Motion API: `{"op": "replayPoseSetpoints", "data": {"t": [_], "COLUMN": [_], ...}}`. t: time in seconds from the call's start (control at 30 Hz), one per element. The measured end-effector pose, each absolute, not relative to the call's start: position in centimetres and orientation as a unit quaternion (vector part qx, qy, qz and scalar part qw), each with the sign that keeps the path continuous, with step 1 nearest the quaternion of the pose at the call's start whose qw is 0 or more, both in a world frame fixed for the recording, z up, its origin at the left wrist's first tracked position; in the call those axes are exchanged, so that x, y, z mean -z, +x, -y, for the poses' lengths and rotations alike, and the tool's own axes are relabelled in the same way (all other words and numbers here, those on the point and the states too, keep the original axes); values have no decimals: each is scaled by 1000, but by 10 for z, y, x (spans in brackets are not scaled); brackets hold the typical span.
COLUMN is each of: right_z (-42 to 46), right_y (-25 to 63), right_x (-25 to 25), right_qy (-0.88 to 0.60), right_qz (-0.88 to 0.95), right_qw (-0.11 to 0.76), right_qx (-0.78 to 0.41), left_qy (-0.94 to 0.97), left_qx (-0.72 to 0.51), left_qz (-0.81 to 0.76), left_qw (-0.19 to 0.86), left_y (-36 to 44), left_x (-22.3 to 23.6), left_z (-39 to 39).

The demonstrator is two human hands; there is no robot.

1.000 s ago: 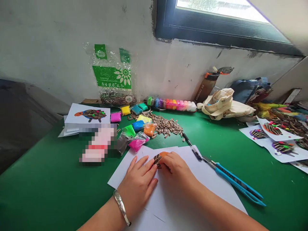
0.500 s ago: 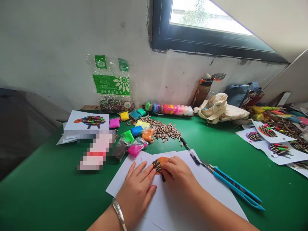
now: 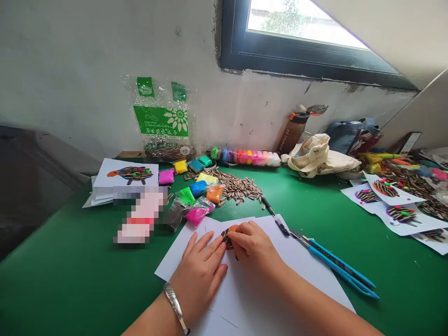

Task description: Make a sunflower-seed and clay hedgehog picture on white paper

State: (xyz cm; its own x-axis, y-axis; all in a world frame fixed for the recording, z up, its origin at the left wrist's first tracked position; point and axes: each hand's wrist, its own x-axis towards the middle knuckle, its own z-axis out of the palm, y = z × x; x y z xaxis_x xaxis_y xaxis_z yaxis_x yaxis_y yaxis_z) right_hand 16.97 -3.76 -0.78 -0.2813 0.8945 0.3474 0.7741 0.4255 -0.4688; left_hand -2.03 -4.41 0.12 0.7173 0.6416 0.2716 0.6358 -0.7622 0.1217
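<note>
Rounded orange clay-like piece studded with seeds [image 3: 226, 236], on white paper [image 3: 252, 303]: 1 o'clock from spread left hand [image 3: 201, 266], 10 o'clock from curled right hand [image 3: 255, 245]; both touching. Right's grip, long axis unclear.

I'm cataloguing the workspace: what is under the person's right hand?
Under the right hand lies white paper bearing an orange shape with striped sunflower seeds on it. The hand covers the rest of the shape, and anything in its grip is hidden.
</note>
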Motion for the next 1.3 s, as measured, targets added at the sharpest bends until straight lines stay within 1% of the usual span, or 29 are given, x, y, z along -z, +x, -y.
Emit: {"op": "replayPoseSetpoints", "data": {"t": [0.2,0.3,0.37,0.47,0.6,0.77,0.9,1.0,1.03,1.1,1.17,1.3], "right_z": [42,32,17,-13,-42,-48,-38,-20,-12,1,9,11], "right_y": [169,181,192,207,208,198,201,205,206,204,201,192], "right_x": [4,-5,-12,-19,-10,8,0,-14,-18,-20,-17,-7], "right_qy": [-527,-551,-594,-650,-663,-656,-651,-635,-616,-587,-579,-582], "right_qz": [794,779,755,735,728,733,730,730,725,702,678,680], "right_qw": [286,285,267,191,175,179,206,242,278,320,340,334], "right_qx": [-104,-94,-70,-10,10,1,-20,-73,-136,-244,-300,-295], "left_qy": [928,928,929,926,919,920,921,921,921,921,920,916], "left_qx": [-142,-147,-155,-174,-201,-194,-189,-184,-183,-182,-184,-197], "left_qz": [-345,-342,-336,-334,-338,-341,-342,-344,-345,-346,-345,-347], "left_qw": [0,-6,-7,-4,-6,-8,-2,6,8,13,16,23], "left_y": [-19,-20,-21,-23,-25,-25,-26,-26,-26,-26,-26,-25], "left_x": [-1,1,2,2,0,-1,0,1,2,2,3,3], "left_z": [44,43,43,42,41,39,39,39,39,39,40,39]}}
